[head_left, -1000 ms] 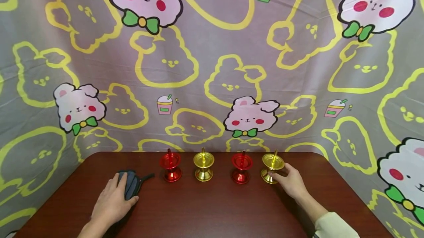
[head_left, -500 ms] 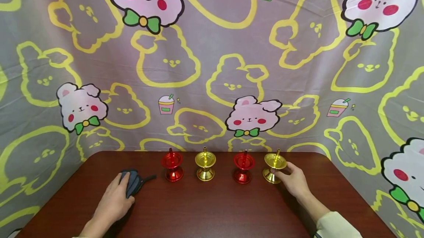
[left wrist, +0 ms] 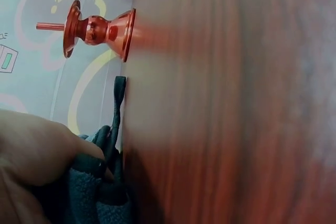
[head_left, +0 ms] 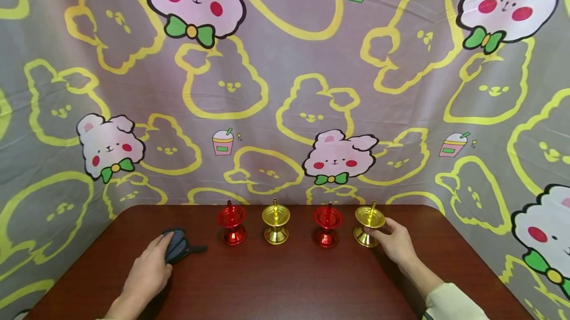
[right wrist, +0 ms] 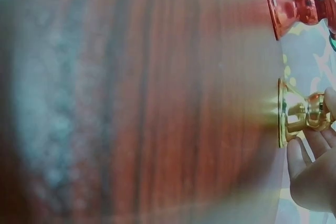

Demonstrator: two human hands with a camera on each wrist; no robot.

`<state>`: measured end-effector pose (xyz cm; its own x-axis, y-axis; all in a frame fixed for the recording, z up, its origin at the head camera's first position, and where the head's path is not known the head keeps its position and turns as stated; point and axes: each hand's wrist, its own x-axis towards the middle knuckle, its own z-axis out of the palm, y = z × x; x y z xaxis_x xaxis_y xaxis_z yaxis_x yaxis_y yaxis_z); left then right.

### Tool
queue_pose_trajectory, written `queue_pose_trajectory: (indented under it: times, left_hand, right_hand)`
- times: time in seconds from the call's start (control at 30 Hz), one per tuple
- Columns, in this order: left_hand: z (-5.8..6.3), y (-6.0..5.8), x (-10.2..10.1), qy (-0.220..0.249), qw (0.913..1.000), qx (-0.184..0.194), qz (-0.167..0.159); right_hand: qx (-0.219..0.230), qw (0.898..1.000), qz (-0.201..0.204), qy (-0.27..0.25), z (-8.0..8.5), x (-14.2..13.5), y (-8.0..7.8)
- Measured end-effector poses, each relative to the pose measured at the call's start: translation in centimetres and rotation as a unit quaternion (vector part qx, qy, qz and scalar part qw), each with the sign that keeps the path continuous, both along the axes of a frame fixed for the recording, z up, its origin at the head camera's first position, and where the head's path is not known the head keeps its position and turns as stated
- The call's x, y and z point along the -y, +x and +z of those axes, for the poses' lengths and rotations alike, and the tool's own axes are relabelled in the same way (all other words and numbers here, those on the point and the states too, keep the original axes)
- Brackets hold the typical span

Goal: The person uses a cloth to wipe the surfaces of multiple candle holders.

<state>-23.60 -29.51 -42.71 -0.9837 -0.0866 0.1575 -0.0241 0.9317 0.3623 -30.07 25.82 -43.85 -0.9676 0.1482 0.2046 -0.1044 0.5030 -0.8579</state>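
In the head view, my left hand (head_left: 149, 266) grips a dark blue-grey folded cloth (head_left: 179, 247) at the left of the table. A black loop strap (left wrist: 119, 100) sticks out of the cloth toward a red candle holder (head_left: 234, 234). My right hand (head_left: 395, 244) holds the narrow stem of the rightmost gold candle holder (head_left: 363, 237), thumb and fingers around it. That holder stands upright, and its round base (right wrist: 282, 113) shows below the fingers in the right wrist view. Part of the cloth is hidden under my left hand.
Between the two hands, a second gold holder (head_left: 276, 235) and a second red holder (head_left: 326, 237) stand in the same row near the back edge of the dark wooden table (head_left: 285, 285). A patterned curtain (head_left: 267, 127) hangs close behind and along both sides.
My left hand has drawn back slightly with the cloth, and the strap has swung lower, toward me. The right hand keeps its hold on the gold candle holder, which stays in place.
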Motion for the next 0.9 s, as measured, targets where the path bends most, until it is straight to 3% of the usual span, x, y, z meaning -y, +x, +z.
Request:
queue_pose_trajectory:
  times: [0.17, 0.4, 0.67, 0.9]
  left_hand:
    - [0.0, 0.4, 0.4, 0.011, 0.9995, -0.027, -0.01]
    - [0.4, 0.7, 1.1, 0.03, 0.999, -0.033, -0.002]
    - [1.3, 1.2, 1.1, 0.057, 0.9981, -0.023, 0.01]
    - [2.3, 1.9, 0.3, 0.097, 0.9946, -0.035, 0.006]
  right_hand:
    - [-0.007, 1.0, -0.001, 0.005, 0.1, -0.2, 0.2]
    - [0.0, 1.0, 0.006, -0.013, 0.4, -0.4, 0.8]
    - [0.013, 1.0, 0.012, 0.0, 1.3, -0.1, 2.3]
    - [-0.005, 0.999, 0.03, -0.031, 2.0, 1.0, 3.5]
